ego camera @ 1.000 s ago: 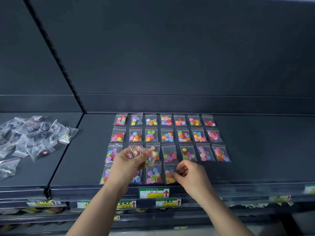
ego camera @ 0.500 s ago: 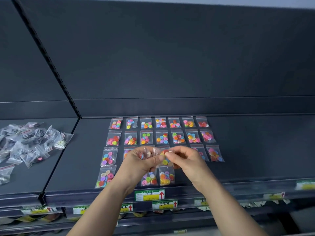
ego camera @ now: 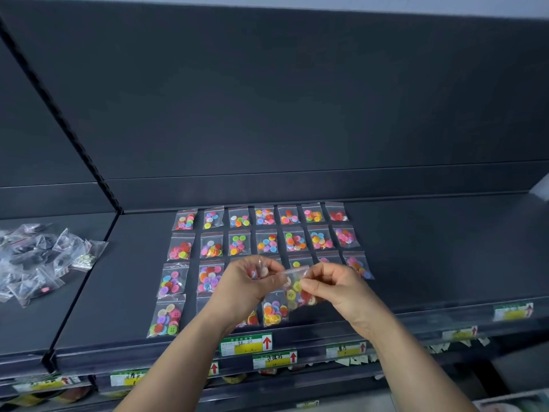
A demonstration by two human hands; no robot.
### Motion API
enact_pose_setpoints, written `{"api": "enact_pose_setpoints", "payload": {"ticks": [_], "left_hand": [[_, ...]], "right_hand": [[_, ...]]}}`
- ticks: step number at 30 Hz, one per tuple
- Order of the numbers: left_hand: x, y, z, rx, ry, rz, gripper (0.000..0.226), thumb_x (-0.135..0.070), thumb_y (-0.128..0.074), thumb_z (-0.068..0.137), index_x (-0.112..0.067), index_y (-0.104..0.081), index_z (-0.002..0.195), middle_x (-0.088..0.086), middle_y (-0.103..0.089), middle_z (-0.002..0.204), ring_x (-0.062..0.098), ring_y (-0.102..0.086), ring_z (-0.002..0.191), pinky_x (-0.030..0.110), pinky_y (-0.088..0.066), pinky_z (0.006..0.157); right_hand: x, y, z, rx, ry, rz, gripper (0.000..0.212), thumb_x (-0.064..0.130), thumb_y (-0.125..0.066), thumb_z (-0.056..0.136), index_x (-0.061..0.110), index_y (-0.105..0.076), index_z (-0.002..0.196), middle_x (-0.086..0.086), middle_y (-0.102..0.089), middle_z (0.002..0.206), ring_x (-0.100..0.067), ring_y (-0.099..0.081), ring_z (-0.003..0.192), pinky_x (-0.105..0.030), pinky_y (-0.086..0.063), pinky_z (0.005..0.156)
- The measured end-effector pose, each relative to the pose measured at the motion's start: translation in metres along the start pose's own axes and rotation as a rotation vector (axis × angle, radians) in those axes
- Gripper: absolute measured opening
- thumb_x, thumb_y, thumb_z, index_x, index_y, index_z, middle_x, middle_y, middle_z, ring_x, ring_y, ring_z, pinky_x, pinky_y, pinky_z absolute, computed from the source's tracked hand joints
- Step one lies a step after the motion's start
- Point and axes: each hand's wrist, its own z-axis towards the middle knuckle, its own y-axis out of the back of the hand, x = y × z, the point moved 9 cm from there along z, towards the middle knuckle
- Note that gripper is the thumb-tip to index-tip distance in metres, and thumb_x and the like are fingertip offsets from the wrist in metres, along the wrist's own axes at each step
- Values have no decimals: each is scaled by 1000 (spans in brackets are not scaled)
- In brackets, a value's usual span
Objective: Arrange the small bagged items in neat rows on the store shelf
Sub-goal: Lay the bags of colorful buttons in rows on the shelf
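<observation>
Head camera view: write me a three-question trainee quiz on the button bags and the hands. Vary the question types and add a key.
1. True or false: the back row of button bags holds seven bags.
2. Multiple choice: the bag pinched by the right hand is A) flat on the shelf, B) held above the front row, C) in the loose pile.
3. Fill in: the left hand holds more ____.

Key: 1 true; 2 B; 3 bags.
</observation>
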Motion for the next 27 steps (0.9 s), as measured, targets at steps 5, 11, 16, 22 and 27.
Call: {"api": "enact_pose_setpoints", "payload": {"ticks": [5, 11, 16, 22, 27], "left_hand": [[13, 7, 6, -116, -23, 266, 9, -22, -77, 79, -25, -72, 85, -3, -70, 88, 14, -65, 76, 19, -49, 57], [25, 1, 4, -52, -140, 821, 27, -39, -71, 81, -25, -69, 104, -10, -59, 105, 11, -59, 86, 26, -51, 71], [28, -5, 6, -7, -179, 910, 27, -40, -67, 83, -28, -67, 108, -12, -59, 111, 10, -58, 92, 25, -50, 74], [29, -5, 7, -1, -187, 929, 32, -41, -68, 83, -29, -65, 112, -12, -58, 114, 9, -57, 94, 24, -49, 76], [28, -6, 6, 14, -176, 942, 31, -40, -68, 83, -27, -65, 111, -10, -59, 113, 11, -57, 94, 25, -50, 76]], "right_hand": [[-19, 24, 5, -204, -45, -11, 3, 12, -69, 86, 10, -69, 86, -1, -73, 74, -11, -65, 68, -24, -54, 65], [-46, 28, 12, -287, -62, -473, 13, 22, -71, 83, 22, -59, 87, 6, -70, 79, -6, -65, 68, -22, -52, 63], [-30, 28, 8, -369, 88, -817, 25, 34, -70, 82, 29, -52, 99, 16, -54, 91, 0, -53, 68, -16, -41, 58], [-30, 11, 4, -216, 170, -924, 24, 35, -63, 87, 29, -65, 110, 18, -54, 93, 1, -52, 76, -15, -46, 65], [-30, 8, 3, -240, 184, -880, 25, 35, -66, 86, 27, -66, 110, 20, -48, 81, 0, -50, 67, -12, -38, 57]]}}
